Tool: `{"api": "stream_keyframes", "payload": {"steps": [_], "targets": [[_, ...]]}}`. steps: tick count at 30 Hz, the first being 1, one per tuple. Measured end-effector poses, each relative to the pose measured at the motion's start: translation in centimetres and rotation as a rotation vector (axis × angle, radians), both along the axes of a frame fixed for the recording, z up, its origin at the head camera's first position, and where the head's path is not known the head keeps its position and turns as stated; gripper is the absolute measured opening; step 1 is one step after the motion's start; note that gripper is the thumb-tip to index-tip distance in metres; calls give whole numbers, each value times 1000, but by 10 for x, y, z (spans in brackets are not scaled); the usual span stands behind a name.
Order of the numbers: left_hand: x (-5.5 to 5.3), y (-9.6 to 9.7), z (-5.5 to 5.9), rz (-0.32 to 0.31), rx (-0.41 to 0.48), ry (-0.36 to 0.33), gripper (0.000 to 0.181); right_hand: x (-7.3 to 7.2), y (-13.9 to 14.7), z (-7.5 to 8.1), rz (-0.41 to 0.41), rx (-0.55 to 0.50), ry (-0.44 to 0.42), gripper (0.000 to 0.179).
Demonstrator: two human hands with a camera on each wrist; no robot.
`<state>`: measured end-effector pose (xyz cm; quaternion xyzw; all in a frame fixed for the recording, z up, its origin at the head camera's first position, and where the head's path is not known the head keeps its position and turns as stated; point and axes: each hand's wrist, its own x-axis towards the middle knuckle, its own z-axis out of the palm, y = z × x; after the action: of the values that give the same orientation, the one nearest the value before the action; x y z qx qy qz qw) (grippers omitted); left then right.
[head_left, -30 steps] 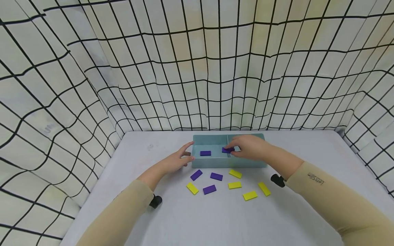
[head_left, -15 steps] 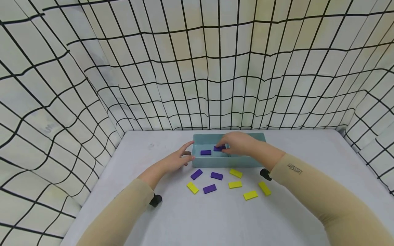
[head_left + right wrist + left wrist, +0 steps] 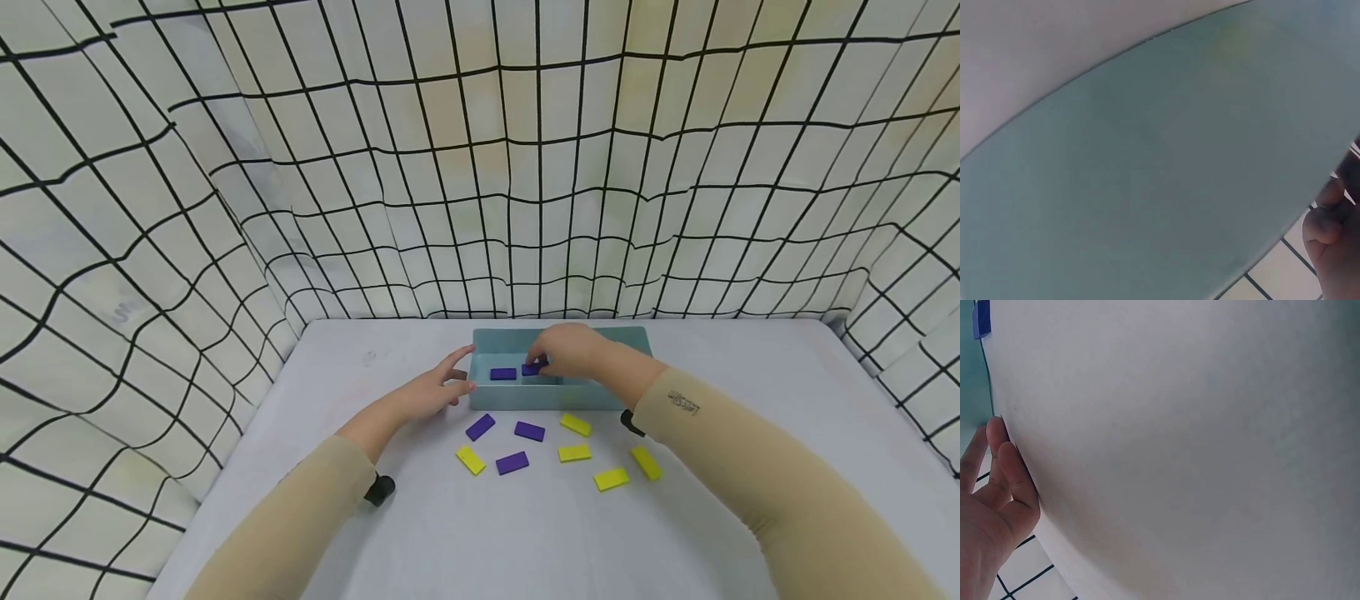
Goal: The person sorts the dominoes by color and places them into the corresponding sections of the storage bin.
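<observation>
A light teal divided box (image 3: 525,398) stands near the back of the white table. My right hand (image 3: 573,350) reaches into its left compartment, pinching a purple block (image 3: 532,369) low over the floor; whether the block touches the floor cannot be seen. To the left of it, another purple block (image 3: 503,374) lies flat in the same compartment. My left hand (image 3: 427,393) rests at the box's left end, fingers spread, index and thumb at its edge. In the right wrist view, the box wall (image 3: 1147,156) hides what the right hand (image 3: 1334,228) holds.
In front of the box lie loose purple blocks (image 3: 512,462) and several yellow blocks (image 3: 574,452) on the white table (image 3: 525,533). Black netting (image 3: 538,200) over pale walls surrounds the table at the back and sides. The box divider is mostly behind the right hand.
My right hand has carried the purple block leftward from the divider into the left compartment, beside the other purple block. The left hand has stayed in place.
</observation>
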<state>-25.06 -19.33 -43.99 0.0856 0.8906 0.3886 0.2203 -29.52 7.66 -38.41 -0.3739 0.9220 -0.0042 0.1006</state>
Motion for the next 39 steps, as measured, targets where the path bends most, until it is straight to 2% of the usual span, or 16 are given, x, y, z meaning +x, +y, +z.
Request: {"api": "stream_keyframes", "payload": {"steps": [9,17,22,29,39], "targets": [[1,0,1,0,-15,10,70,-4,-6,-4,17,51,47,22],[2,-1,1,3,-16,10,69,-6,-15,-7,61,180,116,22],[1,-1,-1,5,-15,8,70,-10,-19,-13,75,216,152,20],[1,0,-2,2,-15,8,70,-14,-22,-18,63,243,128,21],[0,-1,-1,0,-23,8,71,-12,-23,-15,69,242,140,23]]}}
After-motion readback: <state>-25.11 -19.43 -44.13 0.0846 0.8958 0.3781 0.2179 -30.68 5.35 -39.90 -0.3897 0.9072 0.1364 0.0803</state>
